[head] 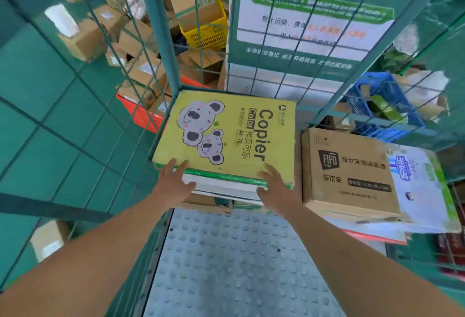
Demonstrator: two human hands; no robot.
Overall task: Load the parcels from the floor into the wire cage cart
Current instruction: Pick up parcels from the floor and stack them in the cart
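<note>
Green wire cage cart point(156, 27) surrounds you; your left hand point(173, 183) and right hand point(275, 188) press straight fingers on the yellow copier box point(226, 135) at twelve o'clock — brown box point(347, 173) already loaded; more likely remain.

Bright even light, blurred warped edges

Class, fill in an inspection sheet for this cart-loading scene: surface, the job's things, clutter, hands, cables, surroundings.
Surface: studded grey cart floor, bare near the camera.
Job's things: yellow copier-paper box on a stack at the back left; brown FIFO carton to its right; white-and-blue parcel further right.
Clutter: nothing seen.
Hands: left hand and right hand, fingers straight, against the yellow box's near edge.
Cables: nothing seen.
Surroundings: green wire cage walls; yellow crate, cartons outside.
</note>
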